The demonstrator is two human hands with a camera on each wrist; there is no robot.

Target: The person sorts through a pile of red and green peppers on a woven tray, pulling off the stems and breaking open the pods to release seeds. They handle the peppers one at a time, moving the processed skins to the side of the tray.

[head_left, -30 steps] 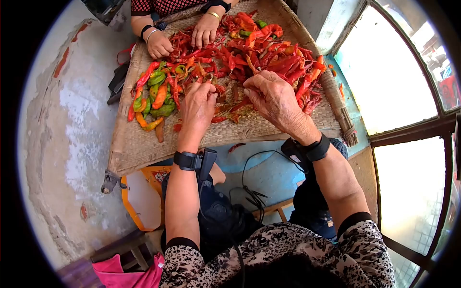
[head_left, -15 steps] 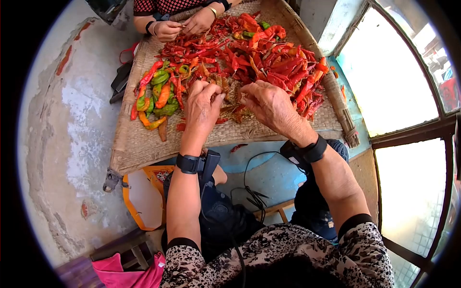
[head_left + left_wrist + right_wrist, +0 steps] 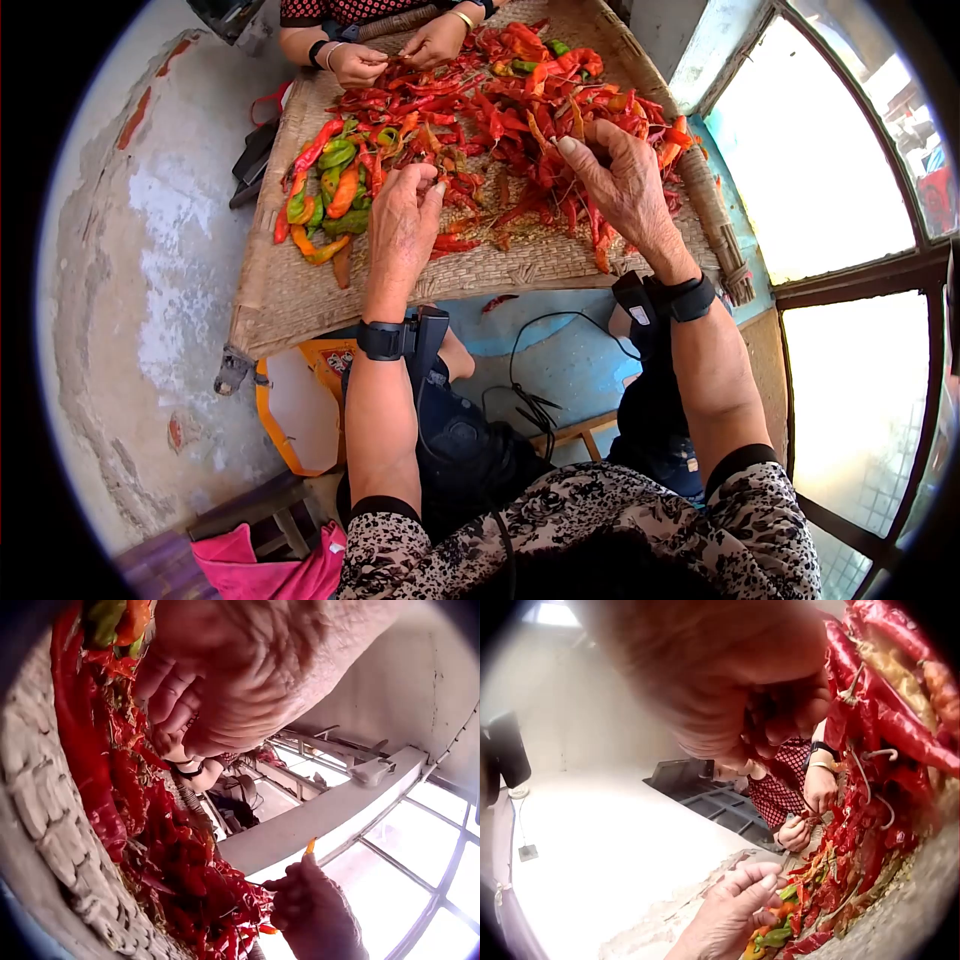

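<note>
My right hand (image 3: 632,190) is raised over the red heap at the right of the woven tray (image 3: 290,305). It pinches a chili pepper, whose orange tip (image 3: 310,845) sticks up past the thumb in the left wrist view. My left hand (image 3: 400,225) hovers at the near edge of the chili peppers (image 3: 480,110), thumb and fingers bent towards each other; I cannot tell whether something small is between them. Dried red chili peppers (image 3: 870,772) with curled stems lie close by the right hand. Left of the left hand is a cluster of green and orange peppers (image 3: 340,190).
Across the tray, another person's hands (image 3: 435,42) hold something small at its far edge. Pale seeds (image 3: 490,225) lie scattered on the weave. A window (image 3: 810,150) stands at the right, a plastered wall (image 3: 150,260) at the left. A black cable (image 3: 530,400) hangs below the tray.
The hands, close together before, are now apart. My right hand has moved up and right to the red heap; my left has shifted slightly left. The other person's hands have come together.
</note>
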